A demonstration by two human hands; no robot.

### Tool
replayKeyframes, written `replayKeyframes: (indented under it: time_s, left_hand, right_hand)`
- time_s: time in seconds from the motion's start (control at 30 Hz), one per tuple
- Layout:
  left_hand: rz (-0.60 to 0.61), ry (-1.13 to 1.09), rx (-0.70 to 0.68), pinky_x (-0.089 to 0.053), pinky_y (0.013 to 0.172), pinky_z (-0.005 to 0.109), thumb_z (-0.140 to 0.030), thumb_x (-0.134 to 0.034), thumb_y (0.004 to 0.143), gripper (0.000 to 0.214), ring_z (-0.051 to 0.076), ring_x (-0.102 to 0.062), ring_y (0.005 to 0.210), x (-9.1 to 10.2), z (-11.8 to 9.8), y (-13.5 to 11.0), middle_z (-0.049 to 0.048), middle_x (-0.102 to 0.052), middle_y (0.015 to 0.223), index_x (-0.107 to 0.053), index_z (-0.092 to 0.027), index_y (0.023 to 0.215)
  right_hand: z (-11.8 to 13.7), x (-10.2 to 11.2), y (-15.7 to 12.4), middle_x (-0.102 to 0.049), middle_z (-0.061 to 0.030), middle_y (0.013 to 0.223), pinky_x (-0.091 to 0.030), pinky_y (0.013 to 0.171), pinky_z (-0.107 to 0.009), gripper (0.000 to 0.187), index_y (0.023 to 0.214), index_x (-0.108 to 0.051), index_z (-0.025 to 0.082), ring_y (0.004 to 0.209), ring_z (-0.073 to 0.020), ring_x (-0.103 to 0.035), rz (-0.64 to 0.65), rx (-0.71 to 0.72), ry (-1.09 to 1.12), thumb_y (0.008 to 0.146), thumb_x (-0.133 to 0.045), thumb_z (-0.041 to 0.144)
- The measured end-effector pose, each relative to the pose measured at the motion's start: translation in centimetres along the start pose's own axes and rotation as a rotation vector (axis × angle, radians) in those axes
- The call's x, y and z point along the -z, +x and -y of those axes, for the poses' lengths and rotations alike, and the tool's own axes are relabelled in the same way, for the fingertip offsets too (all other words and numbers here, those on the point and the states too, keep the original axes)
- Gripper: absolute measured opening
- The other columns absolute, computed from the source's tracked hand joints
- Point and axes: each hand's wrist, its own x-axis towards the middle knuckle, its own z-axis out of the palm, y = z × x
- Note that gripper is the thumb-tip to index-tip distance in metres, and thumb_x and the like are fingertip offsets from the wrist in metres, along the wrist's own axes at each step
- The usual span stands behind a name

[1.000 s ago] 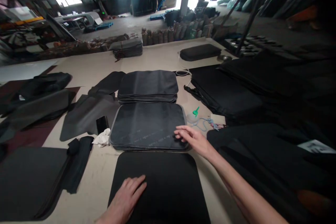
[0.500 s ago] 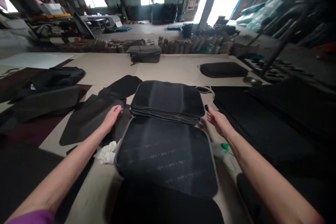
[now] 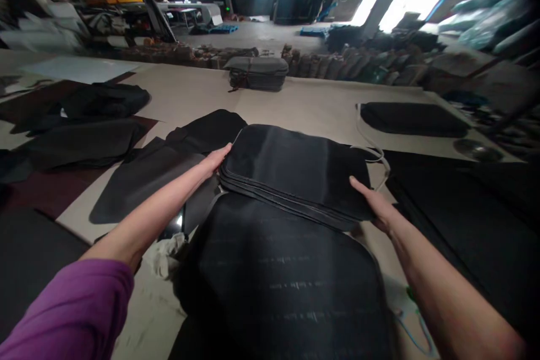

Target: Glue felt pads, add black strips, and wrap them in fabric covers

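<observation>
In front of me lies a stack of black panels with rounded corners (image 3: 291, 163), several layers deep at its near edge. My left hand (image 3: 218, 160) is closed on the left edge of that stack. On the opposite side my right hand (image 3: 375, 201) grips the right edge, its thumb lying on top and its fingers hidden below. Nearer to me is another black panel (image 3: 274, 270), bearing rows of faint pale lettering. Loose dark pieces (image 3: 143, 185) lie beside my left forearm, and a crumpled white cloth (image 3: 165, 256) is below it.
A bundled grey stack (image 3: 257, 73) stands at the table's far side. Another dark stack (image 3: 415, 118) is at the back right, beside a white cord (image 3: 371, 149) and a round metal dish (image 3: 476, 150). Large black sheets (image 3: 459, 208) cover the right side. Dark folded pieces (image 3: 84, 140) lie left.
Both hands have come from beside the stack onto its left and right edges and taken hold. The view has swung, so the scene sits differently in the picture.
</observation>
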Motion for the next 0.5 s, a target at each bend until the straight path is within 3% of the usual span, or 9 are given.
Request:
replayKeyframes:
  time_s: [0.13, 0.3, 0.4, 0.5]
  left_hand:
    - [0.055, -0.159, 0.133, -0.058, 0.096, 0.044, -0.071, -0.068, 0.082, 0.064, 0.031, -0.073, 0.106, -1.3, -3.2, -0.1, 0.0188, -0.077, 0.111, -0.074, -0.011, 0.106]
    - [0.259, -0.248, 0.045, -0.054, 0.102, 0.049, -0.063, -0.060, 0.093, 0.060, 0.033, -0.068, 0.119, -2.7, -7.4, -0.8, 0.0185, -0.074, 0.118, -0.071, -0.007, 0.110]
    - [0.306, -0.263, 0.061, -0.054, 0.101, 0.048, -0.066, -0.058, 0.093, 0.062, 0.033, -0.067, 0.121, -2.9, -7.9, -1.1, 0.0182, -0.074, 0.118, -0.071, -0.008, 0.110]
    - [0.334, -0.258, 0.109, -0.056, 0.099, 0.048, -0.074, -0.052, 0.092, 0.069, 0.032, -0.070, 0.116, -2.5, -6.8, -1.0, 0.0187, -0.076, 0.111, -0.072, -0.009, 0.105]
  right_hand:
    - [-0.1, 0.2, 0.1, -0.078, -0.0122, 0.102, -0.066, 0.074, -0.033, 0.038, 0.110, -0.074, 0.017, 0.088, -0.0245, -0.076, -0.017, -0.020, 0.023, 0.083, -0.080, 0.044]
    - [0.4, 0.7, -0.1, -0.078, -0.0127, 0.106, -0.066, 0.072, -0.032, 0.032, 0.110, -0.074, 0.016, 0.087, -0.0242, -0.076, -0.008, -0.071, 0.057, 0.088, -0.076, 0.039]
    - [0.8, 1.0, -0.2, -0.078, -0.0126, 0.103, -0.066, 0.073, -0.033, 0.030, 0.113, -0.073, 0.017, 0.085, -0.0242, -0.076, 0.065, -0.099, 0.085, 0.091, -0.072, 0.037]
    - [1.0, 1.0, -0.1, -0.079, -0.0124, 0.100, -0.066, 0.071, -0.033, 0.029, 0.113, -0.073, 0.016, 0.080, -0.0235, -0.076, 0.081, -0.137, 0.095, 0.090, -0.073, 0.035]
